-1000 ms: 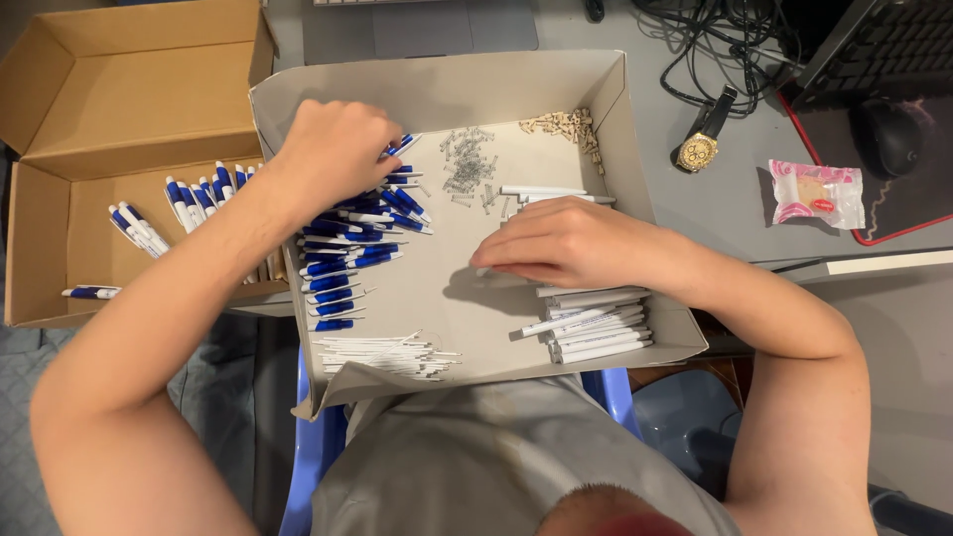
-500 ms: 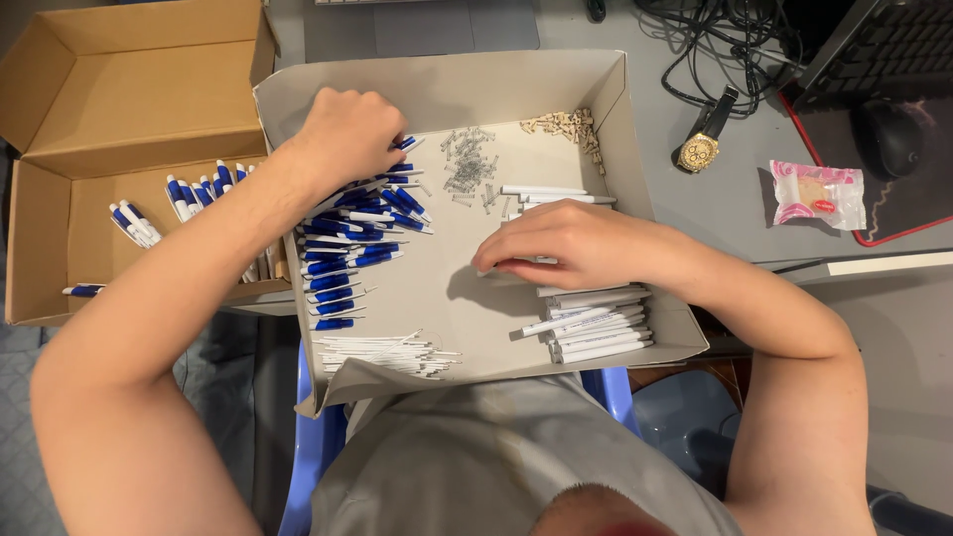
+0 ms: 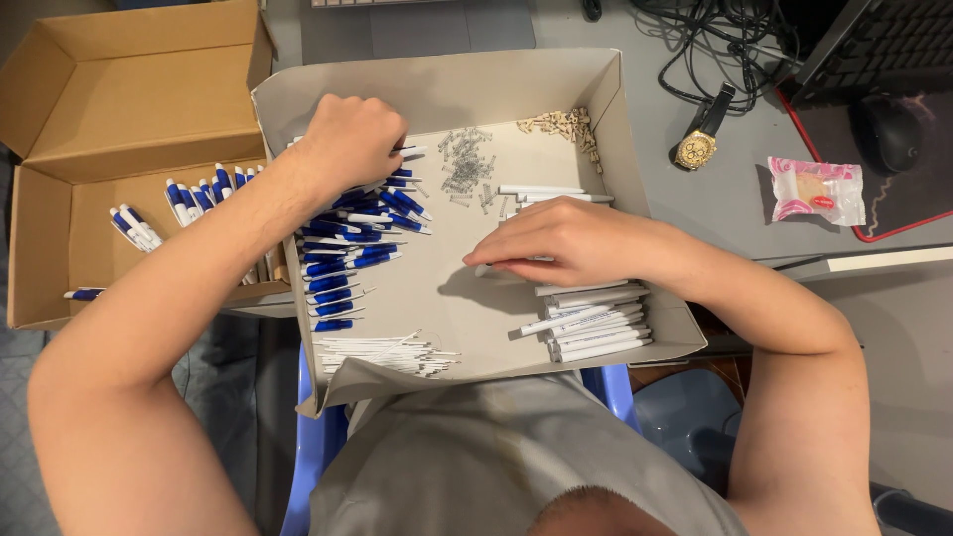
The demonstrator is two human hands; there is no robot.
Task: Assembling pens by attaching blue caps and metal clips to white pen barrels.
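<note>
The left hand is curled knuckles-up over the top of a heap of slim blue-and-white pen parts in the left half of a shallow grey cardboard tray; their long axes run roughly left to right, fanned a little, and whether its fingers pinch one I cannot tell. The right hand lies flat, fingers together and pointing left, pressing on a white barrel just above a stack of smooth white barrels that lie crosswise. Small metal springs and thin white refills lie apart.
</note>
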